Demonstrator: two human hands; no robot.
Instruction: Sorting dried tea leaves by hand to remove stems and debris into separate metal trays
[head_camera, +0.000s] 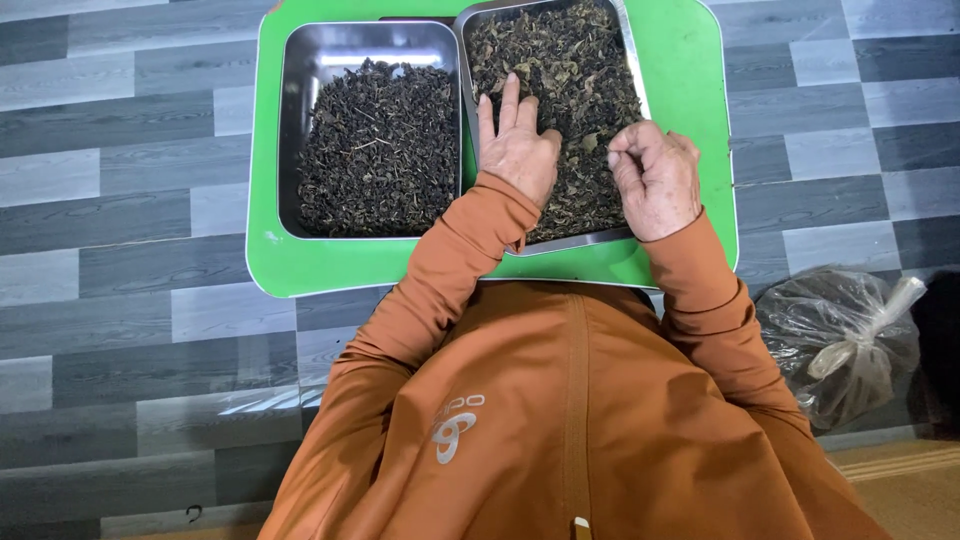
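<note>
While both hands sit over the right tray (626, 60), the left hand (517, 148) lies flat and open on the dried leaves (560, 70), fingers spread, gripping nothing. Just beside it, the right hand (655, 178) curls half shut, fingertips pinched together; whether leaves sit between them, I cannot tell. Left of the left hand, a second tray (300, 60) holds darker leaves (385, 150). Both trays rest on a green board (690, 60). Near the right elbow lies a tied plastic bag (840, 335).
</note>
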